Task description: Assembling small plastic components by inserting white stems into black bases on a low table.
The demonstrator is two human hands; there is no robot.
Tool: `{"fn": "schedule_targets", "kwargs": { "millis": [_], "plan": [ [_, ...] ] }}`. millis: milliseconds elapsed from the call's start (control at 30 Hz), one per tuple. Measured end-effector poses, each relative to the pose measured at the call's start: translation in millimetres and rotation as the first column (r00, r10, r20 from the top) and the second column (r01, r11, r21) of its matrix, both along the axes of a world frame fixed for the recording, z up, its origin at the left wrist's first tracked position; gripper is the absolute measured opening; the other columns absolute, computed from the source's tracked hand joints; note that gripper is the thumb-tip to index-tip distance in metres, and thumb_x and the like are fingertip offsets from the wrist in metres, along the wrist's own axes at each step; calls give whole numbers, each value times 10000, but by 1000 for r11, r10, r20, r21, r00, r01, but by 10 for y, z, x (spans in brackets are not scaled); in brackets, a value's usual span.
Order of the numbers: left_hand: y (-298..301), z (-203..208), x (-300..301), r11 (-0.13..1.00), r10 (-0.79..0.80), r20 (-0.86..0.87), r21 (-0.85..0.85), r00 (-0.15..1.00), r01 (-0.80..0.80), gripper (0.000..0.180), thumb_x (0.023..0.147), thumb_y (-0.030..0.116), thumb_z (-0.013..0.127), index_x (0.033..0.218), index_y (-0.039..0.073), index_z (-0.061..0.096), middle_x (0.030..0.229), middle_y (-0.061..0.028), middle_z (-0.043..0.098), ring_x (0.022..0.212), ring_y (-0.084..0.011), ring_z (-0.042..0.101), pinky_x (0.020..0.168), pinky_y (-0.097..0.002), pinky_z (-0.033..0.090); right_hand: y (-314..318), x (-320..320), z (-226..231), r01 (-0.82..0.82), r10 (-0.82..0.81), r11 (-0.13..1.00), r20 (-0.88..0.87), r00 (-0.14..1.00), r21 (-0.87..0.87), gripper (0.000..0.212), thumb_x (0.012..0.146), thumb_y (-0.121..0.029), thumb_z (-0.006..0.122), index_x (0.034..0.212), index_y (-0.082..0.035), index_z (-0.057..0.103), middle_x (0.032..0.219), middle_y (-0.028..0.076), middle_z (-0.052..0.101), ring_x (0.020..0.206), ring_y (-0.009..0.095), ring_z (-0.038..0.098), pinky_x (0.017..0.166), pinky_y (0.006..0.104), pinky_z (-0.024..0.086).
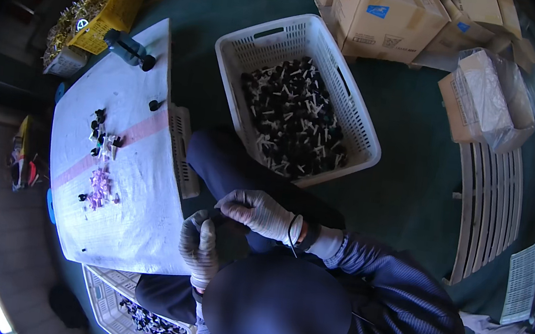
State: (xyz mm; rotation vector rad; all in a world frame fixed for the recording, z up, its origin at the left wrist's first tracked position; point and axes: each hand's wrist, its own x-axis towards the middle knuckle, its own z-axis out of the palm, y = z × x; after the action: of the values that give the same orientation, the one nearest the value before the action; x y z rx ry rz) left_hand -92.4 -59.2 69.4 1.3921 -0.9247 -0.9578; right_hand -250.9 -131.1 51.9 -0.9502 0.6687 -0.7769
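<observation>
My left hand (200, 245), in a pale work glove, is beside the near edge of the white table (135, 231). Its fingers are bent together. Close to it, my right hand (256, 212), also gloved, has its thumb and fingers pinched toward the left one. Something small and dark seems to sit between the two hands, too dim to name. On the table lie a loose group of small black and white parts (104, 142) and a cluster of small pink pieces (100, 189). A single black part (154, 105) rests near the table's right edge.
A large white crate (361, 128) of black-and-white parts stands on the floor ahead; another crate (96, 299) is below the table. A dark bottle (123, 46) stands at the table's far end. Cardboard boxes (389, 22), a yellow basket (116, 14) and a slatted rack (487, 212) surround the place.
</observation>
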Motion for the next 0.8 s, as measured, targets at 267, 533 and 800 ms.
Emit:
{"fn": "schedule_targets", "kwargs": {
  "millis": [267,533,800],
  "plan": [
    [-29,102,-199,1000,6,-216,-22,976,-11,241,938,200,643,1105,34,593,1035,-86,676,932,-189,658,874,-323,507,-22,-156,3,5,-7,998,39,999,56,158,958,-181,618,1042,-56,667,839,-16,661,706,43,588,628,207,485],
    [-118,131,-227,999,47,-357,31,933,-38,249,966,207,609,1148,38,601,953,-67,668,691,-80,552,609,-230,462,-66,-389,68,60,-69,988,57,996,144,166,971,-183,600,1030,-40,660,783,7,628,695,61,584,624,212,490],
    [-50,72,-248,991,-16,-311,118,950,56,232,958,177,617,1144,40,601,881,-69,671,640,-64,551,532,-205,440,-167,-383,30,128,-182,871,-70,981,-474,420,865,-280,730,1208,-68,612,929,57,664,794,116,656,715,258,538]
  ]
}}
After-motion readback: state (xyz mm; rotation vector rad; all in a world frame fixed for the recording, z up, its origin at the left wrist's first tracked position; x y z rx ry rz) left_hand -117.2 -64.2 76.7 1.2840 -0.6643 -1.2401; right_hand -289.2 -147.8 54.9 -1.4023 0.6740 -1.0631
